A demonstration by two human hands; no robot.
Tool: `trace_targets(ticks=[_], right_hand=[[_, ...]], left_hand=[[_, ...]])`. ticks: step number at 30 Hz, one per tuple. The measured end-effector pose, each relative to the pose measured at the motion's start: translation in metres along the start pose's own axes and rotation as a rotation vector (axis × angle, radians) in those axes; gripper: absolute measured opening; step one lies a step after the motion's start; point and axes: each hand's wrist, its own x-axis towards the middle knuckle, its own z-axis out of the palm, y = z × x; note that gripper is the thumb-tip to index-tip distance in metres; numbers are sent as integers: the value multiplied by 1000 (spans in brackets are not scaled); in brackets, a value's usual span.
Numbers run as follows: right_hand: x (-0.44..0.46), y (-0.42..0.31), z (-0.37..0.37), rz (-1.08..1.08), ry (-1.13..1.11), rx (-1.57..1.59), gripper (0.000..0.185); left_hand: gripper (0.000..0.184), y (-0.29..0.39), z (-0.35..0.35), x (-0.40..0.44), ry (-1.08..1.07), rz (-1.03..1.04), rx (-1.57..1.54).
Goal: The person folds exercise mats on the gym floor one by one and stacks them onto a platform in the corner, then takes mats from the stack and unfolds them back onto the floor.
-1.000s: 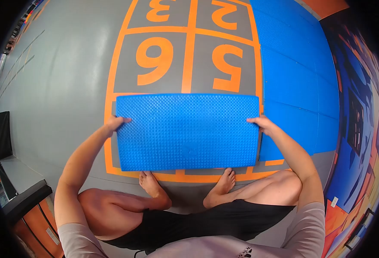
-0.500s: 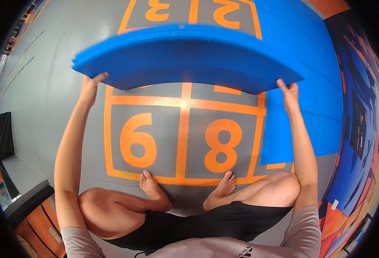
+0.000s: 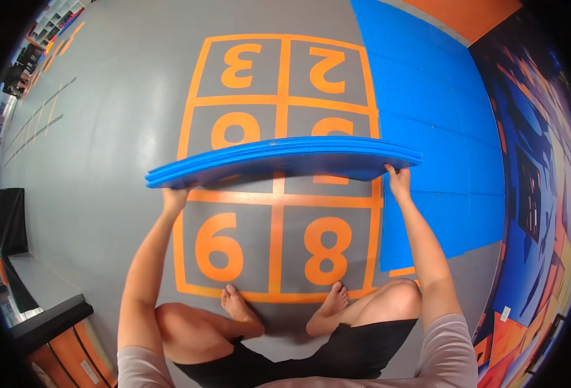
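A stack of thin blue foam mats (image 3: 284, 150) is held out in front of me, seen mostly along its layered upper edge, with the dark underside facing me. At its left end my left hand (image 3: 176, 197) grips the lower edge, fingers partly hidden behind the mats. My right hand (image 3: 398, 181) is closed on the right end, its thumb on the near side. The stack bows slightly and hides part of the orange numbers on the floor behind it. Whether its lower edge touches the floor I cannot tell.
Blue matting (image 3: 440, 142) covers the floor on the right, beside a painted wall (image 3: 531, 174). An orange number grid (image 3: 275, 246) marks the grey floor ahead of my bare feet. A black-topped orange block (image 3: 52, 323) stands at the lower left.
The stack of mats has come down and closer to me, and its broad near face has turned so that the layered edge shows more. Both hands have moved with it, still gripping its ends.
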Motion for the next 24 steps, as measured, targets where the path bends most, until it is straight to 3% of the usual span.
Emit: trace_targets(ticks=[3, 6, 9, 10, 12, 14, 17, 19, 21, 23, 24], right_hand=[[-21, -36, -16, 198, -99, -125, 36], [-71, -96, -40, 305, -59, -150, 43], [-124, -185, -98, 449, -59, -97, 42], [-141, -199, -122, 459, -42, -30, 40], [-168, -261, -173, 482, -33, 33, 41], [-186, -339, -211, 548, 166, 226, 47], [-196, -434, -277, 555, 342, 66, 55], [-200, -503, -321, 625, 400, 49, 58], [-210, -550, -370, 614, 417, 73, 62], [-211, -566, -422, 509, 442, 127, 66], [-213, -595, -447, 484, 402, 202, 69]], left_hand=[[56, -32, -6, -42, 16, -275, -145], [52, 113, 8, -88, 154, -391, 369], [47, 169, -26, -122, 181, -469, 240], [45, 199, -42, -131, 158, -489, 71], [45, 291, -69, -143, 63, -491, 39], [47, 367, -92, -153, -52, -482, -29], [53, 510, -108, -173, -86, -463, -108], [49, 563, -123, -185, -92, -353, -99], [44, 612, -143, -191, -23, -409, -179], [50, 655, -164, -190, 14, -354, -246], [68, 667, -175, -188, -46, -342, -322]])
